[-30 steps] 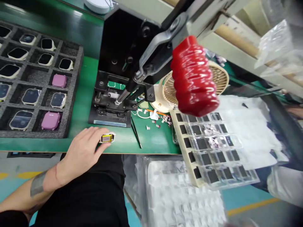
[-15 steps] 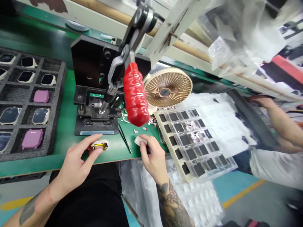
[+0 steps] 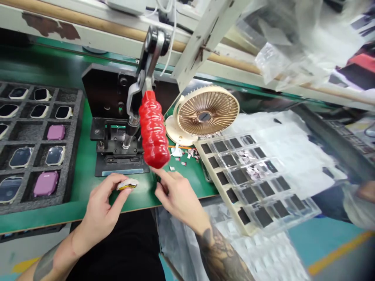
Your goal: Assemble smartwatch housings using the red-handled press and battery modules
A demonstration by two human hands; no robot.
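At the near edge of the smooth green surface (image 3: pixel 145 201), the left hand (image 3: pixel 101 207) pinches a small, pale-shelled, rounded electronic piece with a yellow inside (image 3: pixel 128 183) between thumb and fingers, tilted and lifted just above the surface. It should weigh very little; the shell looks stiff and perhaps slick, while the exposed yellow part seems easily dented, so the outer rim is the safer place to grip. Beside it, the right hand (image 3: pixel 180 197) reaches in with its index finger extended and the others curled; whether it holds anything cannot be told, as its underside is hidden

Beyond, to the left, a coarse, speckled dark-grey foam tray (image 3: pixel 75 152) has square compartments, some with glossy dark-faced watches in pale frames (image 3: pixel 22 157), two with rounded purple cases (image 3: pixel 46 183). Behind the hands stands a black metal press (image 3: pixel 117 148) with a ribbed, shiny red handle (image 3: pixel 154 130). To its right, tiny loose white and dark parts (image 3: pixel 191 154) lie scattered, near a round cream plastic fan (image 3: pixel 208 111) with a gold-brown grille, and a rigid cream tray with black squares (image 3: pixel 246 229) reaches past the surface's edge under clear moulded plastic. Farthest back runs a chipped cream shelf frame with a wooden rod (image 3: pixel 96 24)
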